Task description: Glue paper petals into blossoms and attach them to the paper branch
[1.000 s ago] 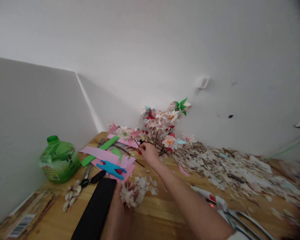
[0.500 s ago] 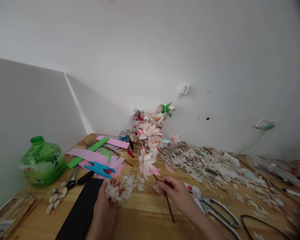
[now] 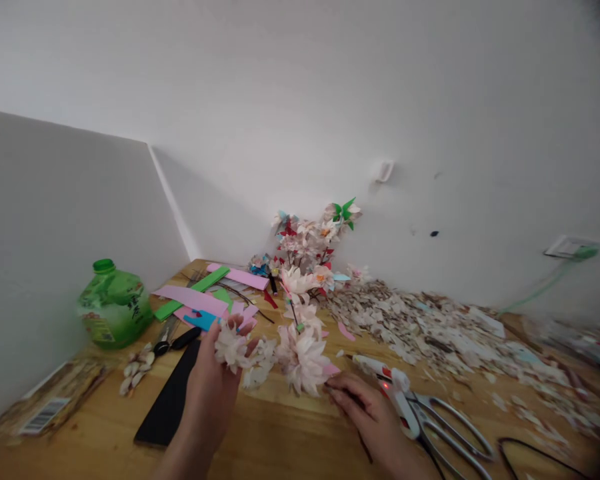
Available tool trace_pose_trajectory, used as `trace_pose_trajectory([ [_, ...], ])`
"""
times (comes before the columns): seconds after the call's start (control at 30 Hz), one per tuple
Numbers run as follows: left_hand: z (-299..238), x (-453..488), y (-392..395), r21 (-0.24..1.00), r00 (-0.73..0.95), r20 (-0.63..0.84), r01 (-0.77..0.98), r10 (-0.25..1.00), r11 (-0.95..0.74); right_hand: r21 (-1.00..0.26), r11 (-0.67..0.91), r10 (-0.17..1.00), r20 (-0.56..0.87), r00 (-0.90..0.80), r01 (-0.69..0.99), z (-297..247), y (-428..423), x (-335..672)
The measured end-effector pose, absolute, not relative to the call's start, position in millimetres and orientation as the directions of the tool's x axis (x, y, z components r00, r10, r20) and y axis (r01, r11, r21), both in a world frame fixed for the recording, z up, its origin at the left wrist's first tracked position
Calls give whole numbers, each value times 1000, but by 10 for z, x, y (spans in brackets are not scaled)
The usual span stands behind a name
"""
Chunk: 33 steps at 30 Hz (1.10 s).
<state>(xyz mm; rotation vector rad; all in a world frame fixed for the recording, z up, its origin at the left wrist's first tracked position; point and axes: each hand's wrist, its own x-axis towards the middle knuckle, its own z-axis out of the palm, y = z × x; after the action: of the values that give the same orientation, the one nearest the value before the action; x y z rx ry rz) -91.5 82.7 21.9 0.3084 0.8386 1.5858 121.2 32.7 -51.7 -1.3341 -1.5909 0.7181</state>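
My left hand [image 3: 215, 387] is raised over the wooden table [image 3: 280, 440], its fingers closed around a pale pink paper flower [image 3: 231, 348]. My right hand [image 3: 365, 410] rests near the table and pinches the dark stem of a branch of pink paper flowers [image 3: 303, 350]. The branch tilts up and to the left, and its lowest bloom nearly touches the flower in my left hand. A white glue gun [image 3: 383, 373] lies just right of my right hand.
A bunch of paper flowers [image 3: 315, 240] leans on the back wall. Paper scraps [image 3: 430, 327] cover the table's right side. Steel scissors [image 3: 450, 427], a black strip [image 3: 173, 397], coloured paper strips [image 3: 200, 300] and a green bottle [image 3: 113, 307] lie around.
My right hand took a flowered branch from near the bunch at the back and brought it to the front. My left hand lifted its flower up towards the branch.
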Motion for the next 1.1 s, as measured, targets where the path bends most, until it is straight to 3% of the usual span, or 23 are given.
trace_pose_trajectory([
  [0.3,410,-792,794,730,-210,-235,-682,949,29,-769,348,915,403,-17,537,-590,279,1189],
  [0.5,548,-704,704,774,-214,-269,-628,939,79,-806,343,921,390,-3,482,-619,250,1150],
  [0.7,463,-666,679,685,-133,-294,-720,946,111,-838,322,933,360,1,441,-641,237,1107],
  [0.9,464,-675,641,822,-276,-242,-568,930,45,-831,329,928,372,8,448,-547,240,1079],
  [1.1,398,-592,676,767,-269,-262,-641,927,30,-843,299,943,332,-5,448,-534,214,1059],
])
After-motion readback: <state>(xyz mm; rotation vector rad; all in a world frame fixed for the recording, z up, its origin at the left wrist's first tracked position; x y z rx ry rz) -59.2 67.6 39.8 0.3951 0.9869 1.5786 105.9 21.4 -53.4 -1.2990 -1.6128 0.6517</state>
